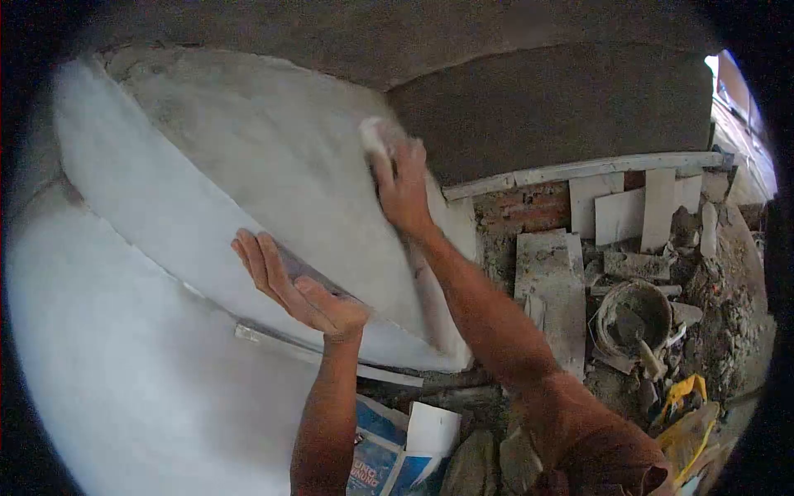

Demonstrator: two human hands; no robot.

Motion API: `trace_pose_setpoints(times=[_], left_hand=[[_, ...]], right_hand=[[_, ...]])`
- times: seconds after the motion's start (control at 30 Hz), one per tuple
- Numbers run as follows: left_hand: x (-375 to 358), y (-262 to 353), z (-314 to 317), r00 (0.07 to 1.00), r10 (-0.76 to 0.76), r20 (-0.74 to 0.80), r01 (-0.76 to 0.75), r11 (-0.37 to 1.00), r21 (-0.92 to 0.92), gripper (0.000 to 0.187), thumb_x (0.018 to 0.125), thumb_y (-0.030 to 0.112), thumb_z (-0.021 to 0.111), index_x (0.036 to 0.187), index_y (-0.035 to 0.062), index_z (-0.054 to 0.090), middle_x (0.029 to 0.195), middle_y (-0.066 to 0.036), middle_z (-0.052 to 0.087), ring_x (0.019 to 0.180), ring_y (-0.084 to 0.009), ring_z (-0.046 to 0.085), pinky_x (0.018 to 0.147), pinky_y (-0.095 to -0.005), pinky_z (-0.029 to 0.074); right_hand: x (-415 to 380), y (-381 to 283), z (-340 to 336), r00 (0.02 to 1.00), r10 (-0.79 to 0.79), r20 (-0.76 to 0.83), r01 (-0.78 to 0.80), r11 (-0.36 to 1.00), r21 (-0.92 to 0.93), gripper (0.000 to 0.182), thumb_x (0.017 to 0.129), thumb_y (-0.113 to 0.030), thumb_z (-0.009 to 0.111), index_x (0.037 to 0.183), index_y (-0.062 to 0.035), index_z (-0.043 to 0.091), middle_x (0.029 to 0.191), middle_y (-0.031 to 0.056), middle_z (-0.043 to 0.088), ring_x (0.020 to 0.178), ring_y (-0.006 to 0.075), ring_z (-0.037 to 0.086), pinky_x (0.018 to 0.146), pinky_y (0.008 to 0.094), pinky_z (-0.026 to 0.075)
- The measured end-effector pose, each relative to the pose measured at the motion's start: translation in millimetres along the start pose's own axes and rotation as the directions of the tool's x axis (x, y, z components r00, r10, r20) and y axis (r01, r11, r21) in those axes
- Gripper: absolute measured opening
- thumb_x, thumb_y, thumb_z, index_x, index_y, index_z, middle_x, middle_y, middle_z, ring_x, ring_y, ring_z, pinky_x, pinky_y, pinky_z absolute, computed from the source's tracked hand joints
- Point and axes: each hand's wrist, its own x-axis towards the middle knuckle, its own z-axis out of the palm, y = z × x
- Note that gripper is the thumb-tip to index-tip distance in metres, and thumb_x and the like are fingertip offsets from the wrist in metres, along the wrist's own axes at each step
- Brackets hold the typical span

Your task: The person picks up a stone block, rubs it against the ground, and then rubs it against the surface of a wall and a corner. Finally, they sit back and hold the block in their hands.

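A pale, smooth plastered surface [273, 140] with a lighter edge band fills the upper left and middle. My right hand [403, 178] is up near its right edge, fingers closed on a small whitish object [374, 136], blurred, that lies against the surface. My left hand [298, 285] is at the lower edge band, its fingers held together and pointing up and left. A dark, flat strip [318, 277] shows beside that palm, along the edge; whether the hand grips it is not clear.
At the right stand a bucket [633, 318] with grey material, boards [546, 289], rubble and a yellow-handled tool [691, 397]. A ledge [579, 169] runs below the dark wall. Blue and white bags [389, 450] lie at the bottom.
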Motion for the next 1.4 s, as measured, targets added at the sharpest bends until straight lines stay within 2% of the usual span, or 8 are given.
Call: trace_pose_setpoints(times=[0.33, 0.5, 0.7, 0.8, 0.93, 1.1, 1.2, 1.4], left_hand=[[-5.5, -7.4, 4.2, 1.000, 0.006, -0.026, -0.007, 0.998, -0.062, 0.065, 0.105, 0.038, 0.019, 0.143, -0.0085, 0.043, 0.154, -0.027, 0.035, 0.146, -0.0444, 0.026, 0.120, -0.0595, 0.015], [-7.5, -11.0, 9.9, 0.997, 0.015, -0.075, -0.024, 0.992, -0.125, 0.064, 0.105, 0.037, 0.019, 0.142, -0.0086, 0.044, 0.154, -0.026, 0.035, 0.146, -0.0440, 0.026, 0.120, -0.0592, 0.015], [-6.0, -12.6, 9.6, 0.998, 0.033, -0.054, -0.036, 0.998, -0.047, 0.062, 0.106, 0.036, 0.018, 0.143, -0.0067, 0.043, 0.153, -0.026, 0.036, 0.146, -0.0439, 0.027, 0.120, -0.0601, 0.017], [-8.5, -5.5, -0.2, 0.998, 0.065, -0.005, -0.064, 0.997, 0.032, 0.061, 0.106, 0.035, 0.019, 0.144, -0.0066, 0.042, 0.153, -0.025, 0.036, 0.145, -0.0442, 0.027, 0.120, -0.0595, 0.017], [-3.0, 3.7, 0.7, 0.999, -0.027, -0.017, 0.027, 1.000, -0.012, 0.060, 0.106, 0.033, 0.019, 0.143, -0.0079, 0.043, 0.152, -0.026, 0.037, 0.145, -0.0444, 0.028, 0.120, -0.0588, 0.018], [-2.2, 2.2, 3.8, 1.000, 0.006, -0.012, -0.006, 1.000, 0.016, 0.060, 0.106, 0.032, 0.018, 0.141, -0.0099, 0.044, 0.152, -0.027, 0.037, 0.145, -0.0442, 0.028, 0.120, -0.0585, 0.019], [-3.0, 3.7, 3.4, 0.999, -0.023, -0.032, 0.022, 0.999, -0.036, 0.060, 0.106, 0.031, 0.019, 0.141, -0.0107, 0.043, 0.153, -0.027, 0.036, 0.145, -0.0438, 0.027, 0.120, -0.0579, 0.019], [-1.6, 2.8, 4.1, 1.000, -0.001, 0.001, 0.001, 1.000, 0.010, 0.059, 0.106, 0.031, 0.020, 0.141, -0.0106, 0.043, 0.151, -0.027, 0.037, 0.145, -0.0427, 0.028, 0.120, -0.0578, 0.019]], right_hand=[[-24.7, 33.1, 2.3, 0.996, 0.071, 0.045, -0.061, 0.982, -0.181, 0.051, 0.097, -0.027, 0.058, 0.139, 0.0005, 0.048, 0.126, 0.0304, 0.046, 0.121, 0.0437, 0.043, 0.107, 0.0481, 0.032], [-40.8, -24.1, 19.0, 0.955, -0.273, -0.119, 0.244, 0.945, -0.218, 0.044, 0.099, -0.027, 0.055, 0.133, 0.0018, 0.051, 0.119, 0.0255, 0.050, 0.112, 0.0386, 0.047, 0.099, 0.0461, 0.036], [-3.0, 6.7, 9.0, 0.978, 0.084, -0.193, -0.119, 0.977, -0.178, 0.054, 0.087, -0.027, 0.067, 0.134, -0.0034, 0.056, 0.123, 0.0274, 0.051, 0.112, 0.0445, 0.049, 0.099, 0.0528, 0.037], [-56.3, -43.6, -6.1, 0.917, -0.386, 0.097, 0.396, 0.912, -0.110, 0.043, 0.099, -0.023, 0.054, 0.134, 0.0013, 0.052, 0.121, 0.0277, 0.051, 0.110, 0.0388, 0.047, 0.100, 0.0427, 0.037], [-14.0, 21.0, -7.9, 0.985, 0.174, 0.001, -0.172, 0.974, -0.151, 0.046, 0.097, -0.019, 0.056, 0.137, 0.0028, 0.049, 0.122, 0.0273, 0.050, 0.112, 0.0391, 0.047, 0.103, 0.0445, 0.035], [-63.5, -77.9, -25.6, 0.898, -0.436, 0.054, 0.440, 0.895, -0.081, 0.040, 0.097, -0.021, 0.057, 0.130, 0.0022, 0.050, 0.120, 0.0249, 0.049, 0.114, 0.0361, 0.046, 0.102, 0.0440, 0.036], [-13.6, 30.4, -14.2, 0.983, 0.181, 0.007, -0.180, 0.980, -0.084, 0.044, 0.096, -0.020, 0.058, 0.133, 0.0020, 0.049, 0.125, 0.0273, 0.048, 0.117, 0.0376, 0.045, 0.105, 0.0459, 0.034], [-61.2, 27.0, 7.9, 0.997, -0.062, -0.034, 0.058, 0.991, -0.122, 0.041, 0.096, -0.021, 0.059, 0.128, 0.0028, 0.051, 0.123, 0.0242, 0.050, 0.117, 0.0357, 0.046, 0.104, 0.0444, 0.035]])
